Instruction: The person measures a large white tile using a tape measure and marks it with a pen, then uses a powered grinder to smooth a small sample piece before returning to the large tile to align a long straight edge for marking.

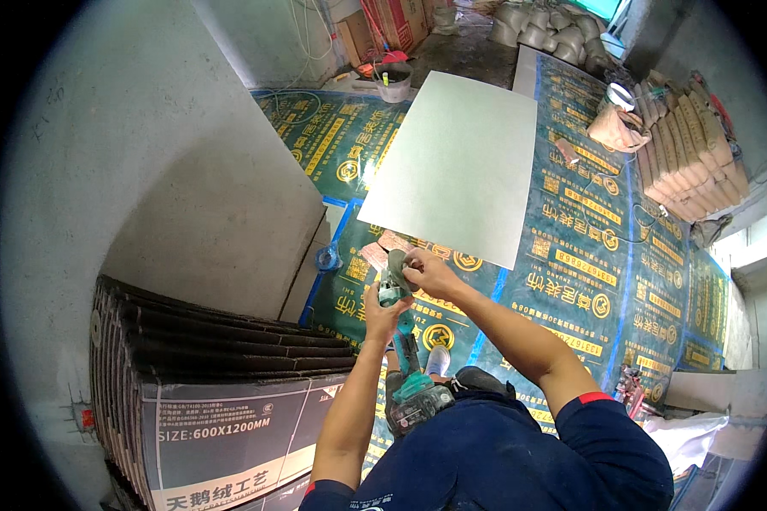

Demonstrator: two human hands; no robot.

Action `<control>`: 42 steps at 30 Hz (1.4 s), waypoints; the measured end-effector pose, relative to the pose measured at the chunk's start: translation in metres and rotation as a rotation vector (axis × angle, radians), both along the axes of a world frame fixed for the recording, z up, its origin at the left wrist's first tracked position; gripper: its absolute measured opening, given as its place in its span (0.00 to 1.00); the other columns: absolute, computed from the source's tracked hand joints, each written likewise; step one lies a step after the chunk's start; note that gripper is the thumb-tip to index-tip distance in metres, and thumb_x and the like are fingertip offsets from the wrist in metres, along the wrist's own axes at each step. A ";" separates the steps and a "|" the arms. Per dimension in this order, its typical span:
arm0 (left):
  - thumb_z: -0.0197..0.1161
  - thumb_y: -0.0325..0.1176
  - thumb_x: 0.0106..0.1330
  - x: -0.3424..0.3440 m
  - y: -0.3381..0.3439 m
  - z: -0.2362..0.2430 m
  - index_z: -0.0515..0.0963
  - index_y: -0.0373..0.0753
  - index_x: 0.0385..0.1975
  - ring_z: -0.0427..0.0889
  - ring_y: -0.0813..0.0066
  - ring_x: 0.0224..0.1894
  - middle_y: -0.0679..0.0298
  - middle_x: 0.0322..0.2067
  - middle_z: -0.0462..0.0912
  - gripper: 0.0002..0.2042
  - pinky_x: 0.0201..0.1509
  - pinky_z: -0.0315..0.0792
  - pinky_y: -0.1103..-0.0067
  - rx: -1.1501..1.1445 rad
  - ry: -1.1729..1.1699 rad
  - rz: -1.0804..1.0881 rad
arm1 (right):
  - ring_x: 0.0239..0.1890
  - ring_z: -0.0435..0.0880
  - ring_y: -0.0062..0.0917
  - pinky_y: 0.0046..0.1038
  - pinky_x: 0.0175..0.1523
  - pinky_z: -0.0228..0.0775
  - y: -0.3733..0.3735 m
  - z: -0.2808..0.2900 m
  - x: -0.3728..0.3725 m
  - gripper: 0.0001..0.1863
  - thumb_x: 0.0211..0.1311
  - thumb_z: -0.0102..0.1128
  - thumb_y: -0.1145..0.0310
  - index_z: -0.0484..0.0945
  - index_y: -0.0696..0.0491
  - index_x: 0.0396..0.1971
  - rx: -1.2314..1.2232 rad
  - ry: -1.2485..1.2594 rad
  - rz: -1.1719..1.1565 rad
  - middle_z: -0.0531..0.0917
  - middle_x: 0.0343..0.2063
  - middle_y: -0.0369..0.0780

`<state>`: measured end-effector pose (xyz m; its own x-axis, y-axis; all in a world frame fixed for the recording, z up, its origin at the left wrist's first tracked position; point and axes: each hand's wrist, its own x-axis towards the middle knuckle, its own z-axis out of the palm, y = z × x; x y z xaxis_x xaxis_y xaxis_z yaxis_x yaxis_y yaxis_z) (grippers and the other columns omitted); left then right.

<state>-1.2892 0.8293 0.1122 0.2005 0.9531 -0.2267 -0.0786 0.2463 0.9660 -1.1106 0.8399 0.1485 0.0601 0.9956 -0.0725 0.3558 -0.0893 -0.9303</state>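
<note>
A teal cordless angle grinder (405, 341) sits just below the middle of the frame, head up, its battery end (418, 400) pointing down toward the person's dark blue shirt. The left hand (383, 317) is wrapped round the neck of the tool just under the head, its fingers (375, 300) clenched on the body. The right hand (426, 271) comes in from the right and rests on the grey disc (396, 268) at the grinder's head, its fingers pinching the disc's edge; how firmly they grip cannot be told.

Just above the hands, a large pale grey tile (456, 162) lies flat on the floor, its near corner close to the right hand. Under it the floor (588, 247) is covered with dark green protective sheeting printed in yellow, taped with blue seams. A small roll of blue tape (328, 258) lies left of the hands, near the foot of the grey wall (145, 170) that fills the left side.

At lower left a stack of boxed tiles (222, 358) stands on edge. At the upper right, sacks (690, 153) are piled in a leaning row, with a pinkish bag (615, 128) beside them. At the top centre stands a grey bucket (394, 83), with cardboard boxes (392, 25) behind it.
</note>
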 end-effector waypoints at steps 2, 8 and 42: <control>0.80 0.27 0.50 -0.006 0.004 0.001 0.64 0.24 0.62 0.73 0.66 0.55 0.56 0.55 0.64 0.40 0.50 0.84 0.73 0.032 0.151 -0.057 | 0.40 0.84 0.34 0.36 0.46 0.74 0.004 0.020 -0.005 0.26 0.66 0.59 0.48 0.76 0.62 0.41 -0.208 -0.075 -0.084 0.84 0.36 0.51; 0.81 0.30 0.48 0.008 0.002 0.023 0.68 0.27 0.59 0.74 0.65 0.53 0.58 0.53 0.65 0.38 0.50 0.80 0.74 -0.026 -0.010 -0.058 | 0.41 0.84 0.39 0.39 0.48 0.74 0.008 0.007 -0.005 0.21 0.67 0.58 0.54 0.77 0.61 0.40 -0.117 -0.288 -0.133 0.83 0.35 0.51; 0.82 0.33 0.48 -0.006 0.004 0.016 0.71 0.33 0.57 0.75 0.70 0.52 0.62 0.50 0.68 0.36 0.53 0.77 0.75 0.012 0.036 0.002 | 0.43 0.83 0.30 0.30 0.50 0.75 0.017 0.043 -0.012 0.19 0.57 0.64 0.64 0.77 0.60 0.44 -0.318 0.015 -0.112 0.83 0.39 0.43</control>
<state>-1.2948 0.8329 0.1280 0.1908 0.9561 -0.2224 -0.0436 0.2346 0.9711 -1.1226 0.8567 0.1912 0.1644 0.9102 -0.3800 0.3142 -0.4135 -0.8546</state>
